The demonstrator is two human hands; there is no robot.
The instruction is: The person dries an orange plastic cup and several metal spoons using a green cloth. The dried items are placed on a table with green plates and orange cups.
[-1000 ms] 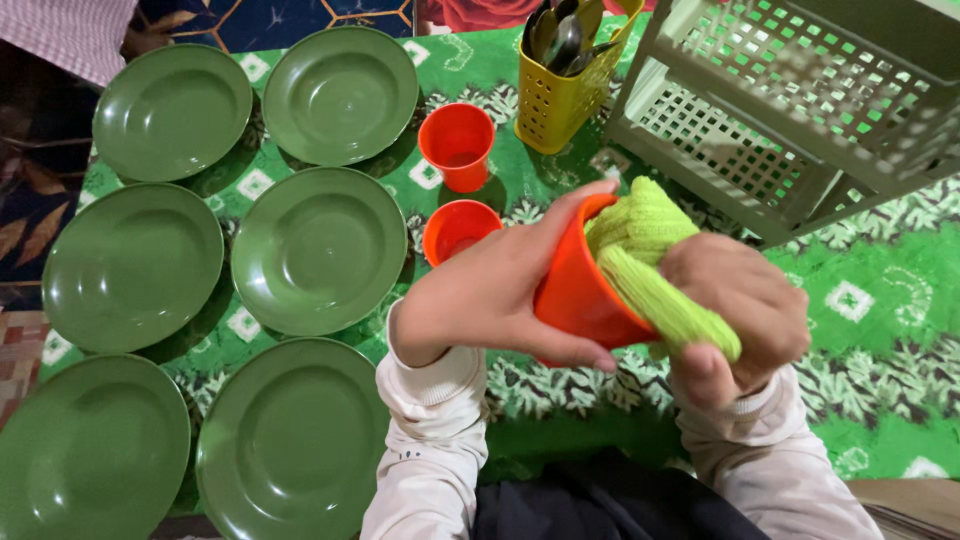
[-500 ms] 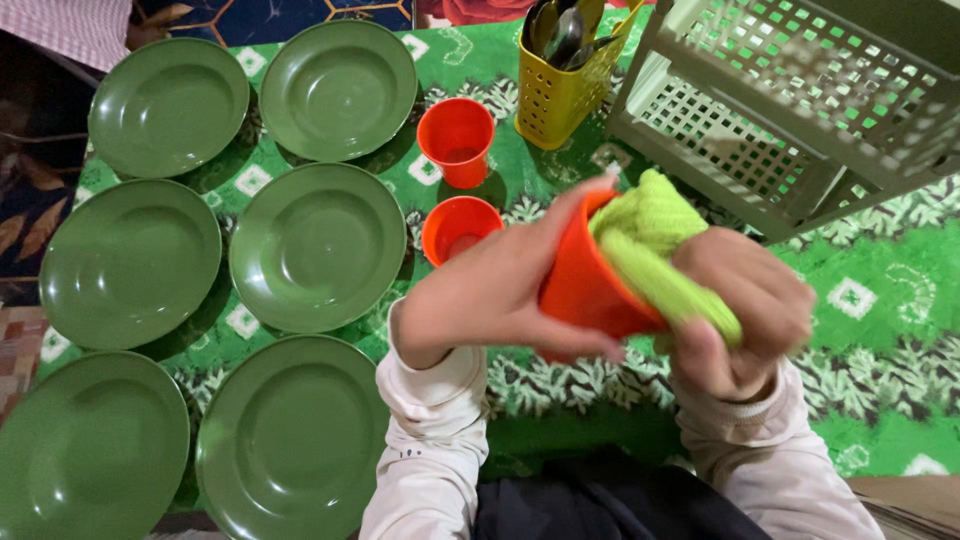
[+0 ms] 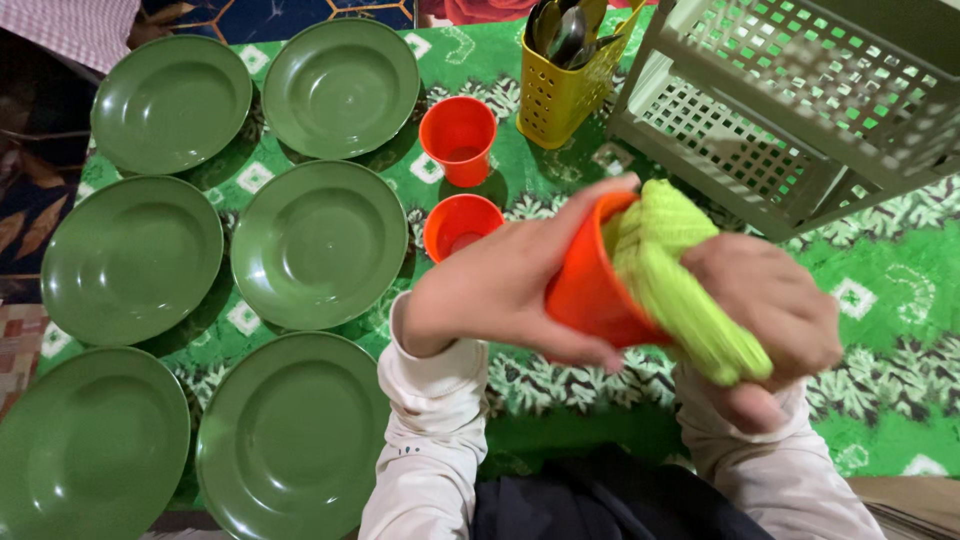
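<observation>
Left hand (image 3: 500, 290) gripped orange plastic cup (image 3: 590, 285), tilted mouth-right, fingers wrapped round wall for steadiness. Right hand (image 3: 775, 310) clenched lime knitted cloth (image 3: 680, 270), pushed into mouth, near centre. Six green plates (image 3: 318, 245) lay left; pale slatted rack (image 3: 790, 110) far right.

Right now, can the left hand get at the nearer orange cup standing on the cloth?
Probably not yet: the left hand is wrapped around the held orange cup. The standing cup sits just beyond it, nothing between, so the path looks free.
</observation>
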